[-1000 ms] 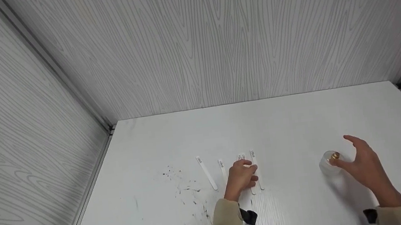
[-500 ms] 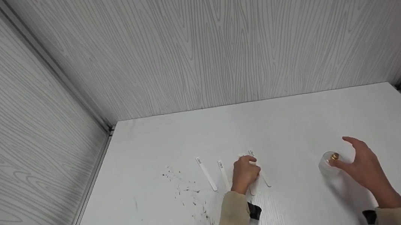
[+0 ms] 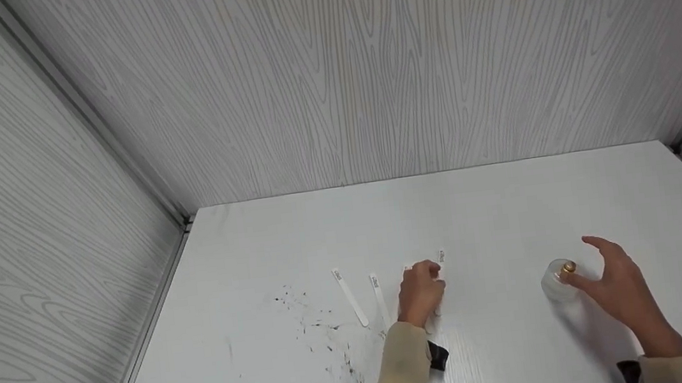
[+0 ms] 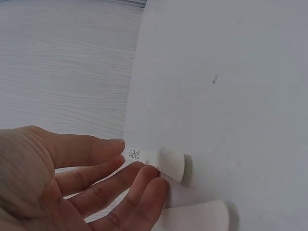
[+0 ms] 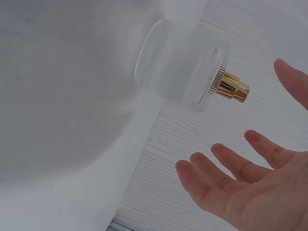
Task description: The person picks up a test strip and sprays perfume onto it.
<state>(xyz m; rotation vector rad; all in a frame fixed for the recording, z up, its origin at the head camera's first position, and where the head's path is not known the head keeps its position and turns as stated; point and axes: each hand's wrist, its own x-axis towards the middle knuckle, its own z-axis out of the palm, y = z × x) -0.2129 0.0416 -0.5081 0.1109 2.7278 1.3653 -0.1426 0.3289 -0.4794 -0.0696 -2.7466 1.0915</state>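
Note:
A white strip with small print at its far end lies by my left hand; the hand covers its middle. Seen from the left wrist, the thumb and curled fingers of the left hand pinch at the printed strip. Other strips lie partly under that hand. My right hand is spread beside a clear glass bottle with a gold top. In the right wrist view a gap separates the right hand from the upright bottle, and nothing is in it.
Left of my left hand, two more white strips lie apart on the white table. Dark specks mark the tabletop farther left. Grey wood-grain panels stand behind and at both sides.
My left hand has shifted slightly right and away from me. The rightmost strip has turned, its printed end now farther right and its near end farther left. The right hand has hardly moved.

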